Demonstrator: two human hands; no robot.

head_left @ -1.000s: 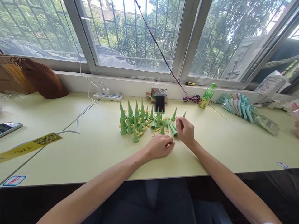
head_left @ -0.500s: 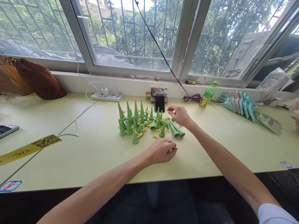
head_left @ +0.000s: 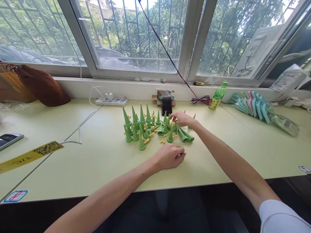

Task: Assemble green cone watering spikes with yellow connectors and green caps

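My right hand point(head_left: 182, 119) reaches over the right part of a cluster of green plastic cones point(head_left: 142, 142). Its fingers are bent and a little apart, just above a small yellow valve-like piece point(head_left: 173, 123); contact cannot be made out. My left hand point(head_left: 172, 156) rests on the table in front of the cluster, its fingers curled, and whether anything is inside is hidden. Several cones stand upright in rows on the left, some with yellow fittings at their sides. Other cones point(head_left: 186, 136) lie on their sides below my right hand. Loose yellow T-shaped pieces point(head_left: 162, 140) lie among them.
Behind the cones are a small cardboard box point(head_left: 154, 97) and a dark phone-like object point(head_left: 166, 106). A power strip point(head_left: 111, 101), green bottle point(head_left: 218, 96) and bagged pastel items point(head_left: 255, 105) line the back. A yellow tag point(head_left: 29, 157) hangs at the left, near a phone point(head_left: 11, 140).
My right hand has moved left, from beside the cluster to above its yellow pieces, and its fingers have opened somewhat. Cone tips now show behind that hand. My left hand stays put.
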